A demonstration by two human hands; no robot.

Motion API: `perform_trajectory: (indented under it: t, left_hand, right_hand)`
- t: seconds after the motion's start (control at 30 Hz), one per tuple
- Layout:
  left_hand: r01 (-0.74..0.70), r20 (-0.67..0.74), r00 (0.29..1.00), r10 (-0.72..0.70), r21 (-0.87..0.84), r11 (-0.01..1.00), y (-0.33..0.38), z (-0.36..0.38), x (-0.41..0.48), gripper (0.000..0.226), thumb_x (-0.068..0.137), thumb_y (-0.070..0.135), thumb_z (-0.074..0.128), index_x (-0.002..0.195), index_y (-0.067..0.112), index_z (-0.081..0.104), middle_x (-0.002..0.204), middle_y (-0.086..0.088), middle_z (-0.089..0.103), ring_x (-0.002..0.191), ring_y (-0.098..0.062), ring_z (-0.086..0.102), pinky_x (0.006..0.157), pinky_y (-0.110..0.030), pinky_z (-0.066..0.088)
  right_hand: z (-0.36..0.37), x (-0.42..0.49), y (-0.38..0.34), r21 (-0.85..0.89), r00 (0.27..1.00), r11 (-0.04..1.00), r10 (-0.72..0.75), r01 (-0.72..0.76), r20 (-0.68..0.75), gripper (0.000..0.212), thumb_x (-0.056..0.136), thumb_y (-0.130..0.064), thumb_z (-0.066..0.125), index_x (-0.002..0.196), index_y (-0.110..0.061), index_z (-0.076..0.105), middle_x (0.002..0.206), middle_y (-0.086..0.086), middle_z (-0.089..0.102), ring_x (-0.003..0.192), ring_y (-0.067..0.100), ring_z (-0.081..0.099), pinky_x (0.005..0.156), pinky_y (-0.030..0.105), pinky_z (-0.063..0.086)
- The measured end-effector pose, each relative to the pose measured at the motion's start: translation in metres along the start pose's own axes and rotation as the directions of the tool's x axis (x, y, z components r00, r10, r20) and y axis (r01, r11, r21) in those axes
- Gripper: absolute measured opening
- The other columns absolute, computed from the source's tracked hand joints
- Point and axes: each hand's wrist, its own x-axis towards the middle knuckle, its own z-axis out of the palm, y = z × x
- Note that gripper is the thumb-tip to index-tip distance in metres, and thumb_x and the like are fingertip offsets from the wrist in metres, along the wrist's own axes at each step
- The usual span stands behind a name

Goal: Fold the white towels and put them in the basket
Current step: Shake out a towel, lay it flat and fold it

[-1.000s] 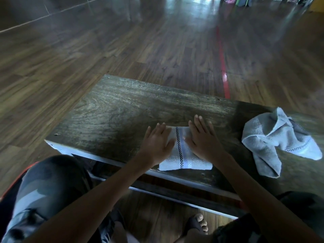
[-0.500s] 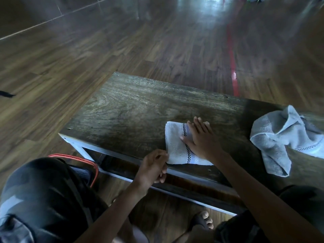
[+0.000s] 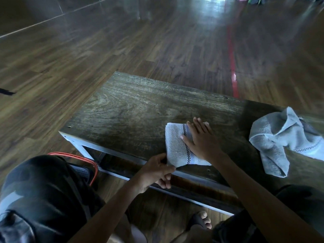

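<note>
A folded white towel (image 3: 176, 142) with a black checkered stripe lies at the front edge of the dark wooden table (image 3: 133, 109). My right hand (image 3: 201, 139) lies flat on its right half, fingers straight. My left hand (image 3: 157, 171) pinches the towel's near-left corner at the table's edge. A second white towel (image 3: 280, 137) sits crumpled on the table's right end. The basket (image 3: 87, 165), with a red-orange rim, shows on the floor at the left below the table, mostly hidden behind my knee.
My left knee (image 3: 40, 186) in dark patterned cloth fills the lower left. A bare foot (image 3: 203, 220) rests on the wooden floor under the table. A red line (image 3: 232, 55) runs across the floor beyond the table.
My left hand left the top of the towel, dropped to the table's front edge and took hold of the towel's near-left corner. My right hand stayed pressed on the towel. The basket rim came into view.
</note>
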Motion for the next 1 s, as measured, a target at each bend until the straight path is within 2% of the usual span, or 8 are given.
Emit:
perform_trajectory:
  t: [0.1,0.3,0.53,0.67,0.73,0.83,0.9,1.0]
  left_hand:
    - [0.031,0.046,0.999,-0.029,-0.043,0.999,-0.003,0.002,-0.003,0.024,0.09,0.026,0.065,0.111,0.018,0.058,0.075,-0.009,0.069,0.06,-0.026,0.067,0.052,-0.028,0.052]
    - [-0.04,0.008,0.999,0.041,-0.088,0.995,-0.01,0.01,-0.002,0.024,0.093,0.021,0.06,0.116,0.014,0.057,0.092,-0.018,0.072,0.09,-0.025,0.071,0.075,-0.039,0.059]
    - [-0.054,-0.065,0.997,0.047,-0.11,0.992,-0.014,0.011,-0.003,0.024,0.091,0.016,0.063,0.113,0.011,0.056,0.095,-0.016,0.072,0.092,-0.021,0.071,0.08,-0.04,0.058]
    - [-0.065,-0.154,0.986,0.064,-0.004,0.998,-0.006,0.01,-0.005,0.025,0.091,0.025,0.061,0.109,0.01,0.052,0.09,-0.008,0.073,0.081,-0.014,0.071,0.067,-0.026,0.057]
    - [-0.089,-0.3,0.948,0.111,0.086,0.992,-0.002,0.006,-0.005,0.026,0.09,0.033,0.061,0.108,0.016,0.052,0.088,-0.003,0.07,0.073,-0.009,0.069,0.056,-0.017,0.051]
    - [-0.236,-0.546,0.783,0.298,0.183,0.954,0.005,-0.002,-0.007,0.022,0.09,0.028,0.062,0.107,0.019,0.052,0.087,0.004,0.062,0.076,0.004,0.061,0.059,-0.009,0.045]
    - [-0.317,-0.555,0.711,0.432,0.296,0.901,0.012,-0.003,-0.007,0.02,0.091,0.025,0.061,0.107,0.019,0.052,0.088,0.002,0.059,0.078,0.002,0.058,0.064,-0.011,0.047]
    - [-0.311,-0.39,0.696,0.603,0.593,0.742,0.018,0.007,0.007,0.028,0.091,0.03,0.057,0.116,0.018,0.052,0.109,0.0,0.056,0.097,-0.01,0.054,0.082,-0.028,0.05]
  right_hand:
    - [0.002,0.001,-0.001,-0.006,1.0,1.0,0.0,0.0,-0.019,0.096,0.077,-0.073,-0.013,0.151,-0.017,0.011,0.159,0.011,0.003,0.147,0.021,-0.003,0.119,0.039,-0.002]
    - [0.001,0.0,0.001,-0.007,1.0,1.0,-0.002,0.002,-0.018,0.082,0.086,-0.066,0.002,0.151,-0.017,0.013,0.159,0.011,0.005,0.147,0.021,-0.002,0.119,0.038,-0.002]
    - [0.002,0.001,0.002,-0.012,0.999,1.0,-0.01,0.01,-0.04,0.097,0.076,-0.073,-0.015,0.15,-0.018,0.015,0.159,0.011,0.008,0.147,0.021,0.001,0.119,0.039,0.001]
    - [-0.001,0.0,0.002,0.141,0.999,0.99,-0.002,0.006,-0.033,0.081,0.088,-0.068,0.011,0.15,-0.016,0.017,0.159,0.01,0.009,0.147,0.021,0.001,0.119,0.04,0.001]
    - [-0.008,-0.005,0.005,0.387,0.999,0.922,-0.004,0.024,-0.052,0.069,0.095,-0.055,0.033,0.149,-0.015,0.019,0.158,0.009,0.015,0.146,0.021,0.006,0.119,0.045,0.009]
    - [-0.027,-0.024,0.011,0.654,0.985,0.757,0.12,-0.011,-0.123,0.054,0.098,-0.038,0.043,0.146,-0.017,0.029,0.151,0.002,0.033,0.14,0.016,0.027,0.113,0.043,0.027]
    - [-0.034,-0.044,0.017,0.713,0.961,0.7,0.222,-0.038,-0.167,0.042,0.098,-0.03,0.045,0.137,-0.015,0.043,0.133,-0.001,0.051,0.122,0.011,0.047,0.104,0.036,0.039]
    - [-0.025,-0.079,0.025,0.759,0.932,0.638,0.341,-0.133,-0.124,0.024,0.097,-0.029,0.048,0.114,-0.015,0.057,0.104,-0.004,0.06,0.092,0.005,0.057,0.076,0.023,0.045]
